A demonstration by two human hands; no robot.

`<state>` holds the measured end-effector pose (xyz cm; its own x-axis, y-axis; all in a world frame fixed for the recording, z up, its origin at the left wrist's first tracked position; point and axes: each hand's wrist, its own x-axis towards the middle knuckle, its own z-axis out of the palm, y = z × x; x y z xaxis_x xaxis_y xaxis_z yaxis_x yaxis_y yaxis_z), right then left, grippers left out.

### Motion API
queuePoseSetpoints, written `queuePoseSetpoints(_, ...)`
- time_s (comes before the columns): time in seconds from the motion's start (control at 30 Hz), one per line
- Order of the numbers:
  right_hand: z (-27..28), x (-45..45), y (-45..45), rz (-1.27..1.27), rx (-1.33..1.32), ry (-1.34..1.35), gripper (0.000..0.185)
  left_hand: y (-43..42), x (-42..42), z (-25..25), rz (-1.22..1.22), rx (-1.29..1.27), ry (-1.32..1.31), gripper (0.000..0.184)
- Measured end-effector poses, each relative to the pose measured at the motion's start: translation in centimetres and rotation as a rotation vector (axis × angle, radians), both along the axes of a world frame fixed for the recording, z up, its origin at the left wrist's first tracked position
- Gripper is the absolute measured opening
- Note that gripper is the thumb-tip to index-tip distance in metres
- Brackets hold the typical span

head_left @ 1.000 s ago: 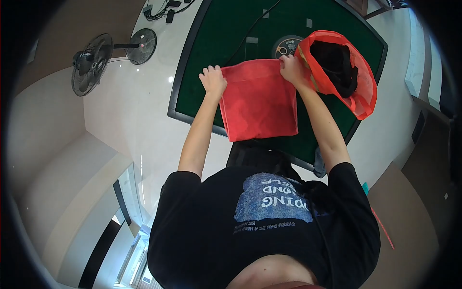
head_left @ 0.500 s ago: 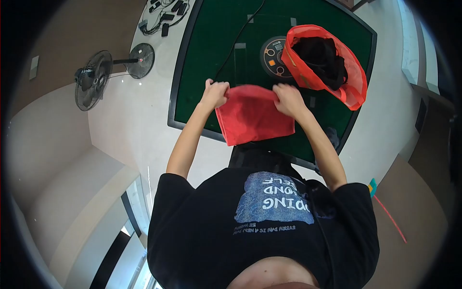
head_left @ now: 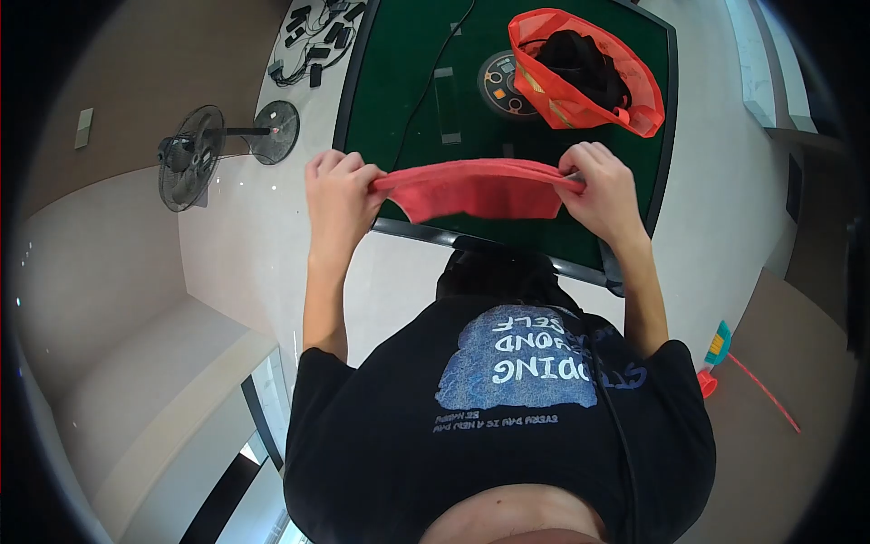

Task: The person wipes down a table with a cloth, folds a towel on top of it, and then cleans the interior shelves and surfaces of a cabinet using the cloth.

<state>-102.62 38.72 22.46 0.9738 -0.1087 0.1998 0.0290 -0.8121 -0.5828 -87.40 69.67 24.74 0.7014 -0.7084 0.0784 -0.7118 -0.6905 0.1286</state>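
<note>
A red cloth point(head_left: 480, 186) is stretched between my two hands above the green felt table point(head_left: 412, 145), its upper edge bowed slightly upward and the rest hanging down. My left hand point(head_left: 341, 195) is closed on the cloth's left end. At its right end, my right hand point(head_left: 602, 192) pinches the same edge. Beyond the right hand, a red bag point(head_left: 544, 98) stands open on the table, with black fabric point(head_left: 584, 68) bunched inside.
A round control panel point(head_left: 500, 83) sits mid-table, partly behind the bag. A black cable point(head_left: 424, 95) crosses the felt. Left of the table are a standing fan point(head_left: 192, 159) and several black adapters point(head_left: 315, 54) with cords. A teal-and-yellow brush head point(head_left: 719, 344) is at right.
Both hands have come closer to me and spread apart, lifting the red cloth. It hung as a broad sheet before; now its top edge is pulled taut and it looks shorter.
</note>
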Motion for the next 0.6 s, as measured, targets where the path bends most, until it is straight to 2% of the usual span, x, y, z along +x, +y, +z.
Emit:
queuePoseSetpoints(0.1,2.4,-2.0,0.7,-0.006,-0.032,-0.064,0.025,1.3,-2.6,2.6,-0.062,-0.128,-0.114,0.016)
queuePoseSetpoints(0.23,2.6,-5.0,2.0,0.056,-0.065,-0.022,0.028,2.8,-6.0,1.6,-0.087,-0.052,-0.008,0.017)
queuePoseSetpoints(0.37,-2.5,-8.2,3.2,0.111,-0.021,0.174,0.026,4.5,-8.9,-5.0,-0.097,-0.023,0.155,0.013)
queuePoseSetpoints(0.43,-6.8,-10.5,3.7,0.133,-0.034,0.3,0.025,5.6,-10.5,-9.9,-0.031,-0.04,0.436,0.012)
queuePoseSetpoints(0.47,-9.1,-11.5,3.9,0.158,-0.057,0.405,0.024,6.1,-11.5,-12.3,-0.033,-0.035,0.445,0.012)
queuePoseSetpoints(0.53,-13.3,-13.4,4.4,0.167,-0.022,0.524,0.023,7.1,-13.4,-16.4,-0.019,-0.029,0.625,0.01)
queuePoseSetpoints(0.6,-14.9,-13.6,4.5,0.177,0.009,0.633,0.022,7.1,-14.0,-18.5,-0.014,-0.012,0.652,0.013)
